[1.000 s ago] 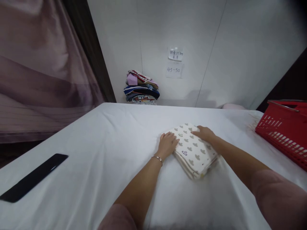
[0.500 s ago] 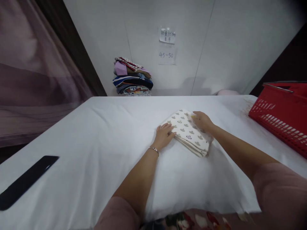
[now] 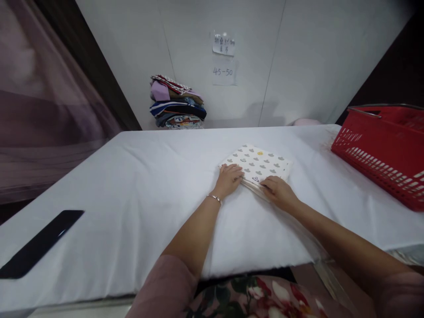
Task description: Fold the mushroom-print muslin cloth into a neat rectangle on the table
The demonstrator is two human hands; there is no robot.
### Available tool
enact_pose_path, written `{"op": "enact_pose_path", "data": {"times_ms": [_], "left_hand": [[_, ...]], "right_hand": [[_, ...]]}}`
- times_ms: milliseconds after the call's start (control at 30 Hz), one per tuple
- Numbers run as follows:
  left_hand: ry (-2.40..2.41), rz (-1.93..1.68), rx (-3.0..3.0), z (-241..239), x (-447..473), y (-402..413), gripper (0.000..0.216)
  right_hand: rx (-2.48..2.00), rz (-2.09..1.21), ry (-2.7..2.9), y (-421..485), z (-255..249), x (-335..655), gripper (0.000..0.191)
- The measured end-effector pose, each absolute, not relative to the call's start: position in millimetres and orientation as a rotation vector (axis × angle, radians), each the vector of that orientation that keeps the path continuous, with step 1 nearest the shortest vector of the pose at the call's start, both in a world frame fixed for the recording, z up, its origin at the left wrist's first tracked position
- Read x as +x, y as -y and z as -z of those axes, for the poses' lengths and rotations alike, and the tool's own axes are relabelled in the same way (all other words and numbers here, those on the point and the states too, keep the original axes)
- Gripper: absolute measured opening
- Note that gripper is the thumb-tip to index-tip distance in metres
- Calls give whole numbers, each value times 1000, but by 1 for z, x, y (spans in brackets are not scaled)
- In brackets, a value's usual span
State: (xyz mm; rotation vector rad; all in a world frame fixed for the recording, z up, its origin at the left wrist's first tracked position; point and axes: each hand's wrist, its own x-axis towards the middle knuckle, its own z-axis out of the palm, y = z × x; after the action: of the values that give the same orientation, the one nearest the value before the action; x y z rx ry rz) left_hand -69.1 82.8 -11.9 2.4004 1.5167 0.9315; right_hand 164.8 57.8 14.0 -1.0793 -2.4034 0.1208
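A white folded cloth (image 3: 261, 164) printed with grey shapes lies flat in several layers on the white-covered table. At its left near corner, my left hand (image 3: 230, 179), with a bracelet at the wrist, has its fingers over the top and the thumb by the layered edge, closed on that corner. My right hand (image 3: 278, 191) is at the near right edge, fingers bent around the layers and closed on them. The undersides of the fingers are hidden.
A red plastic basket (image 3: 384, 152) stands on the right of the white tablecloth (image 3: 159, 176). A black phone-like slab (image 3: 41, 245) lies at the left. Behind the table, a stack of folded fabrics (image 3: 177, 104) rests by the wall, below paper signs (image 3: 224, 70).
My right hand has moved from the cloth's far right side to its near edge. My left hand stays at the left corner. The view has shifted slightly.
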Motion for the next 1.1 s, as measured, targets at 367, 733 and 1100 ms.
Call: {"op": "enact_pose_path", "data": {"times_ms": [367,733,1100], "left_hand": [[-1395,-1076,2436,19,-68,-88,20],[-1367,-1107,2435,22,-72,-89,21],[-1634,-1067,2558,15,-63,-85,14]], "right_hand": [[-1097,131,2508,-49,-9,159,25],[-1152,193,2469,-49,-5,164,26],[-1186,331,2541,-47,-4,162,29]]}}
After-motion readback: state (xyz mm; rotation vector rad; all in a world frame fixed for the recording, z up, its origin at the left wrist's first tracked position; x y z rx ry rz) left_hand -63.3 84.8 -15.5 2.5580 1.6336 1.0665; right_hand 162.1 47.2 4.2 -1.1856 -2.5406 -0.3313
